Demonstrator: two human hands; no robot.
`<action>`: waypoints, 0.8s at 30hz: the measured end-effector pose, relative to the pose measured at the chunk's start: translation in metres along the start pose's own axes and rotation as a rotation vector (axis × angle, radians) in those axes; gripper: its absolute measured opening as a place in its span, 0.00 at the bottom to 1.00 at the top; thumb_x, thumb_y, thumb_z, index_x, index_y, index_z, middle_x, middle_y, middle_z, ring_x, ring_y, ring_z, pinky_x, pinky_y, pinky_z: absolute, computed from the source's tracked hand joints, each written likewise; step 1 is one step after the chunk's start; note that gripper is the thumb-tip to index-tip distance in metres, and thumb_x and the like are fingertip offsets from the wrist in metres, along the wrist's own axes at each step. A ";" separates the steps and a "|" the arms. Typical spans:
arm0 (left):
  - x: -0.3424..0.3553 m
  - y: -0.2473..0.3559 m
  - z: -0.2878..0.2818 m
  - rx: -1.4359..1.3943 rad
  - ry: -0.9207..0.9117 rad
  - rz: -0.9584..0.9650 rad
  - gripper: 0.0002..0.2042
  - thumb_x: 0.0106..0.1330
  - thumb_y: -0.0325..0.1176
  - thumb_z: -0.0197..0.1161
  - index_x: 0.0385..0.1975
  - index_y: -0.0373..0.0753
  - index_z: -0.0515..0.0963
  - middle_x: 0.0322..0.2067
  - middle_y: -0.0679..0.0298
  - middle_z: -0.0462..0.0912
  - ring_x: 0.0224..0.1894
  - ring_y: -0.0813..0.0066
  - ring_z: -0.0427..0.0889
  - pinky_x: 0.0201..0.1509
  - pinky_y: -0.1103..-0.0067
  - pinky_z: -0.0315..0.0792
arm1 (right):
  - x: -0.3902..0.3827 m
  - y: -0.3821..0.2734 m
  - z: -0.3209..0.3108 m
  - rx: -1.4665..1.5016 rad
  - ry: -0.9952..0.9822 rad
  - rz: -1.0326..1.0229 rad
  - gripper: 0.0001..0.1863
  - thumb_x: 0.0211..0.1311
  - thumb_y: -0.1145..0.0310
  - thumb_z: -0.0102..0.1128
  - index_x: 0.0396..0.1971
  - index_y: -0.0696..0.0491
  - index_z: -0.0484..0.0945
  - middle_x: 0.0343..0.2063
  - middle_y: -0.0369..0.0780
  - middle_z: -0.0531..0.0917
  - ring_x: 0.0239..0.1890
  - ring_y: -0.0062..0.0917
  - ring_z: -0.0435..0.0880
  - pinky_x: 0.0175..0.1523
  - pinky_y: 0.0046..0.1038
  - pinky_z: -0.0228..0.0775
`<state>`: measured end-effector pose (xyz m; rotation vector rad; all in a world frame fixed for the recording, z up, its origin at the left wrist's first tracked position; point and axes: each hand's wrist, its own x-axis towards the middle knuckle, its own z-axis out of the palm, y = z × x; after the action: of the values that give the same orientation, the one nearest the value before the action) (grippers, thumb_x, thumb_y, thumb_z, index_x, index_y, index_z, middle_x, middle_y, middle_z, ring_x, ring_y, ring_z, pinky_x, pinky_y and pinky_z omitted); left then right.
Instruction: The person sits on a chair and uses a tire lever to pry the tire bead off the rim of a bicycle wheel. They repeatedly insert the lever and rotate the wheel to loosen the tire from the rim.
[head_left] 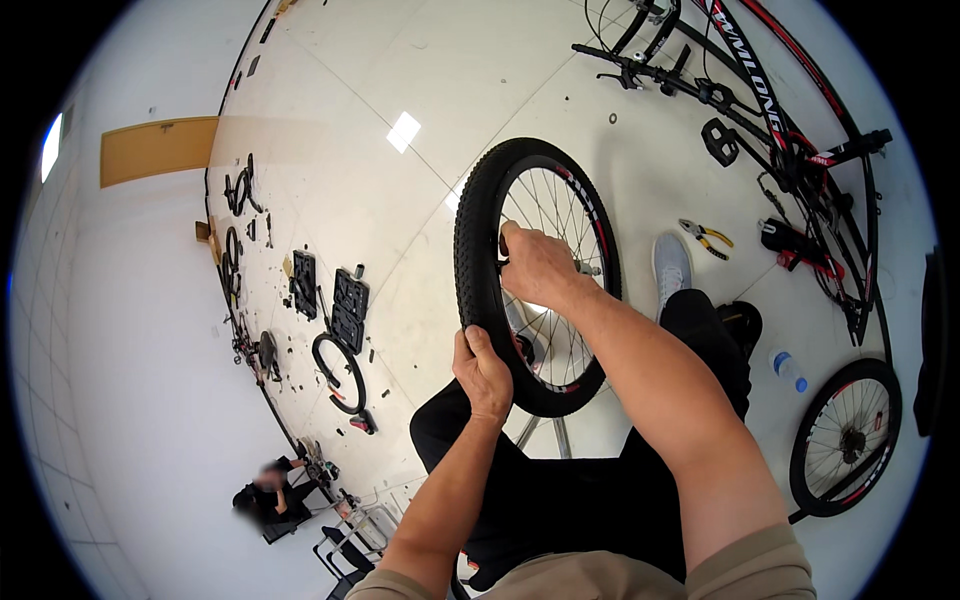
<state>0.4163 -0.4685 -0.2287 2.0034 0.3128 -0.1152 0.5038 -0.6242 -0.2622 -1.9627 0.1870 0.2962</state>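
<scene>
An upright bicycle wheel [474, 235] with a knobbly black tyre, thin spokes and red-and-white rim markings stands between my knees. My left hand [484, 376] is closed around the lower left part of the tyre, thumb on top. My right hand [540, 262] reaches across the spokes to the inner side of the rim. Its fingers are curled together there, beside a small dark piece at the rim. What they pinch is hidden by the hand.
Yellow-and-black pliers [708, 238] lie right of my shoe [672, 268]. A bicycle frame [760, 100], a second wheel [798, 455] and a water bottle [789, 371] are on the right. Tool cases [349, 308] and bicycle parts lie left. Another person [270, 500] sits at far left.
</scene>
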 end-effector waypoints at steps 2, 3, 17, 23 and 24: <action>-0.004 -0.009 -0.002 -0.004 -0.004 0.004 0.19 0.83 0.47 0.43 0.33 0.39 0.68 0.24 0.67 0.71 0.23 0.74 0.79 0.25 0.75 0.78 | 0.000 0.000 0.000 0.007 -0.012 0.007 0.12 0.55 0.75 0.60 0.40 0.60 0.77 0.36 0.51 0.87 0.43 0.46 0.87 0.49 0.44 0.77; -0.004 -0.021 -0.006 0.046 0.010 0.037 0.19 0.83 0.47 0.43 0.34 0.39 0.68 0.24 0.66 0.72 0.23 0.73 0.80 0.26 0.76 0.78 | 0.000 -0.001 0.000 0.014 -0.008 0.019 0.12 0.56 0.75 0.60 0.40 0.60 0.77 0.36 0.51 0.87 0.44 0.46 0.87 0.50 0.44 0.77; -0.057 -0.063 -0.025 0.042 -0.014 0.077 0.21 0.80 0.52 0.47 0.46 0.36 0.69 0.32 0.61 0.81 0.28 0.75 0.81 0.33 0.78 0.77 | 0.009 0.006 -0.015 0.116 0.038 0.225 0.18 0.60 0.69 0.62 0.49 0.60 0.76 0.44 0.53 0.86 0.52 0.46 0.85 0.59 0.44 0.74; -0.073 -0.057 -0.044 -0.063 -0.122 -0.009 0.16 0.81 0.44 0.47 0.52 0.35 0.66 0.38 0.59 0.81 0.37 0.75 0.81 0.44 0.78 0.77 | 0.000 0.010 0.001 0.042 0.054 0.153 0.19 0.59 0.69 0.63 0.48 0.60 0.74 0.39 0.54 0.86 0.45 0.49 0.87 0.53 0.44 0.79; -0.073 -0.050 -0.051 -0.105 -0.153 -0.116 0.17 0.81 0.40 0.48 0.58 0.33 0.65 0.44 0.56 0.81 0.43 0.73 0.81 0.51 0.77 0.76 | -0.002 0.009 0.002 0.034 0.050 0.140 0.19 0.59 0.70 0.63 0.48 0.60 0.74 0.39 0.54 0.87 0.45 0.48 0.87 0.53 0.44 0.79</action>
<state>0.3300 -0.4147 -0.2346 1.8609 0.3300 -0.3172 0.4996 -0.6253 -0.2701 -1.9280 0.3603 0.3331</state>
